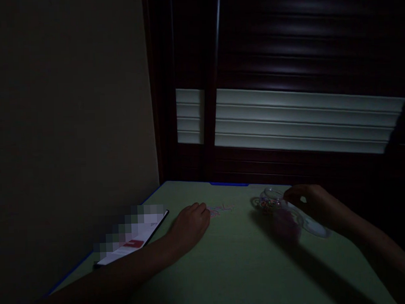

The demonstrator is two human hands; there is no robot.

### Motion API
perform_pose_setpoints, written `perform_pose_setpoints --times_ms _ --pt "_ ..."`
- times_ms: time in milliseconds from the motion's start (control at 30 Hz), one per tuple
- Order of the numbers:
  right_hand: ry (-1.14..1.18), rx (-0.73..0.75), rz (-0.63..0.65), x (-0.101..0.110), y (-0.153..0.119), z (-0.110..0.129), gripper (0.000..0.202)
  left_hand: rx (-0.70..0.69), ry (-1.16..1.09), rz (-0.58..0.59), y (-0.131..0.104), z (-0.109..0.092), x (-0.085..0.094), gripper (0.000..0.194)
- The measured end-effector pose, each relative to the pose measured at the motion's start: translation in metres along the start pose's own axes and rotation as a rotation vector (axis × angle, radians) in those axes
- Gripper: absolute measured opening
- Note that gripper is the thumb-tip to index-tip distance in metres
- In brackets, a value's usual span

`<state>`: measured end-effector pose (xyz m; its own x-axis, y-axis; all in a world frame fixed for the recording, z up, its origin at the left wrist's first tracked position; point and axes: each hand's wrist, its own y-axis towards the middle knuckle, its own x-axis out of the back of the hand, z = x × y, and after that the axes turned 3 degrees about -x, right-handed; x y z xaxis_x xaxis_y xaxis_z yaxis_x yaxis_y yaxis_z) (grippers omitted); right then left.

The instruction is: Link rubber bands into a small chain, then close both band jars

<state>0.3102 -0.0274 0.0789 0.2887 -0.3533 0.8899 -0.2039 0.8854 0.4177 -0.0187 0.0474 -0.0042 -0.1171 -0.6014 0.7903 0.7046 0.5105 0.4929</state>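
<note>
My left hand (pixel 191 225) rests on the table with its fingers curled; whatever lies in them, if anything, is hidden. Just beyond its fingertips is a loose cluster of thin pinkish and pale small pieces (pixel 221 209). My right hand (pixel 309 207) is bent in a pinch at the rim of a clear jar (pixel 270 203) holding small multicoloured pieces. What the pinch holds is too dark to make out. Nearer to me stands a second clear container (pixel 286 226) with something reddish in it. A pale, round, flat lid-like disc (pixel 314 228) lies beneath my right hand.
The pale green tabletop (pixel 206 271) has a blue edge. On the left lies a dark-edged board or tablet with a white sheet (pixel 144 234), partly pixelated. A wall (pixel 71 121) borders the left side, and a dark slatted shutter (pixel 301 46) rises behind. The light is dim.
</note>
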Motion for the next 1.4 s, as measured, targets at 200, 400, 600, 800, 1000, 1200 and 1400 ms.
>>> perform_pose_setpoints --times_ms 200,400,600,800,1000,1200,1400 --pt "0.051 -0.068 -0.060 -0.013 -0.017 -0.020 0.024 0.006 -0.071 -0.010 -0.002 0.003 -0.004 0.018" --pt "-0.033 -0.044 -0.040 -0.021 -0.019 -0.028 0.025 0.020 -0.106 -0.038 -0.004 0.005 -0.006 0.017" --pt "-0.075 -0.017 0.014 -0.027 -0.020 -0.033 0.026 0.053 -0.135 -0.004 -0.005 0.004 -0.003 0.017" --pt "-0.115 0.004 -0.063 -0.023 -0.022 -0.027 0.027 0.050 -0.144 -0.021 -0.006 0.004 -0.003 0.019" --pt "-0.012 0.105 -0.147 -0.027 -0.022 0.008 0.024 0.066 -0.162 0.002 -0.006 0.003 -0.003 0.018" --pt "-0.059 0.265 -0.140 -0.050 -0.013 0.054 0.024 0.083 -0.180 0.005 -0.005 0.002 -0.001 0.018" --pt "-0.032 0.325 0.008 -0.091 -0.003 0.087 0.020 0.096 -0.218 0.009 -0.005 0.001 0.000 0.016"
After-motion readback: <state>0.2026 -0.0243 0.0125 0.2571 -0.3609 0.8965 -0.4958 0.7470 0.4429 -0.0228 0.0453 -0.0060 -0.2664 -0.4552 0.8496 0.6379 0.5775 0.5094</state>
